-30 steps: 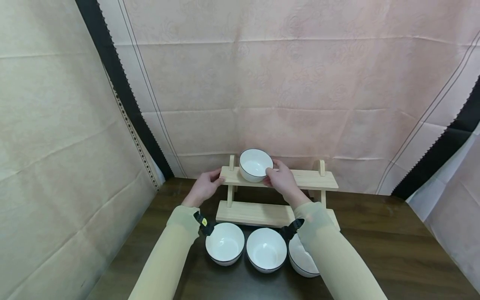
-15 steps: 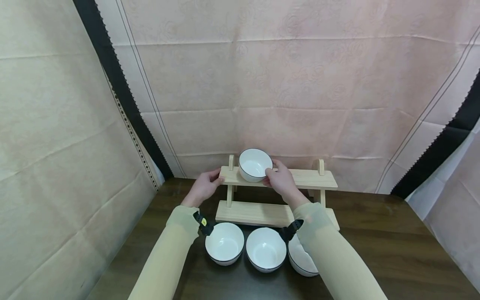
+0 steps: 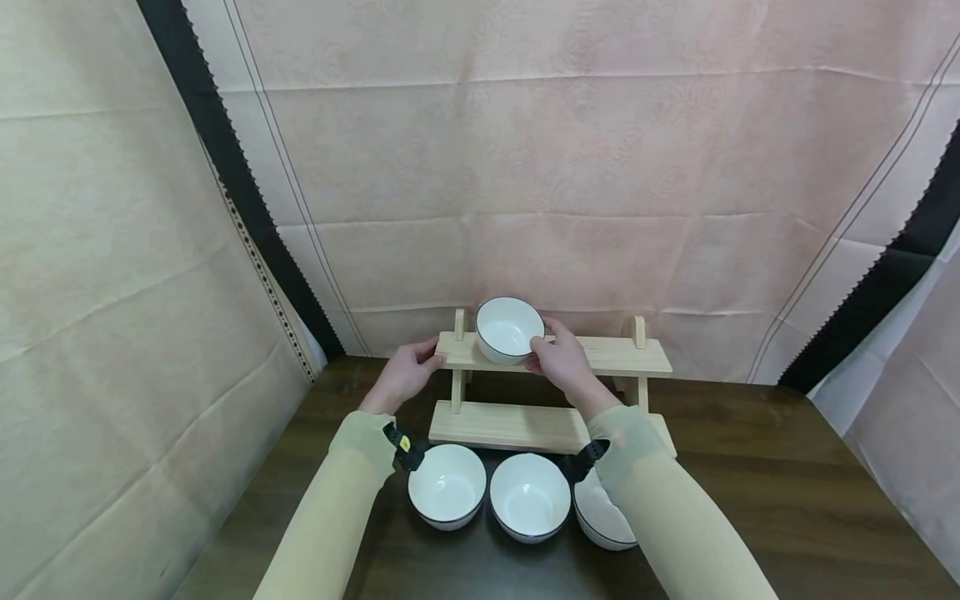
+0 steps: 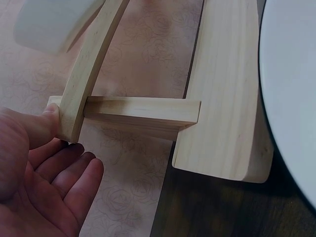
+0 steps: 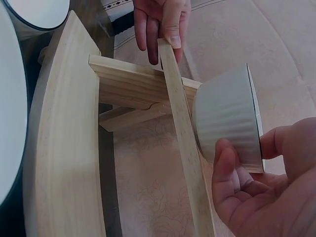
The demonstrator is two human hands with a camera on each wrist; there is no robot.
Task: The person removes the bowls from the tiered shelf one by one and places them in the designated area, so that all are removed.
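Note:
A white bowl (image 3: 509, 327) with a dark rim sits on the upper board, towards the left end, of a two-tier wooden shelf (image 3: 622, 357). My right hand (image 3: 564, 360) pinches that bowl at its right side; in the right wrist view its thumb is at the rim and its fingers lie against the ribbed outer wall (image 5: 229, 113). My left hand (image 3: 405, 373) grips the left end of the upper board (image 4: 74, 113), thumb on one face and fingers curled behind.
In front of the shelf, a left bowl (image 3: 447, 485), a middle bowl (image 3: 530, 496) and a right bowl (image 3: 602, 517) stand in a row on the dark wooden table (image 3: 750, 483). My right forearm partly hides the right one. A pale cloth (image 3: 600, 192) hangs behind.
Both hands keep their hold on the bowl and the board. The whole scene has shifted very slightly left in the head view; nothing else visibly moves.

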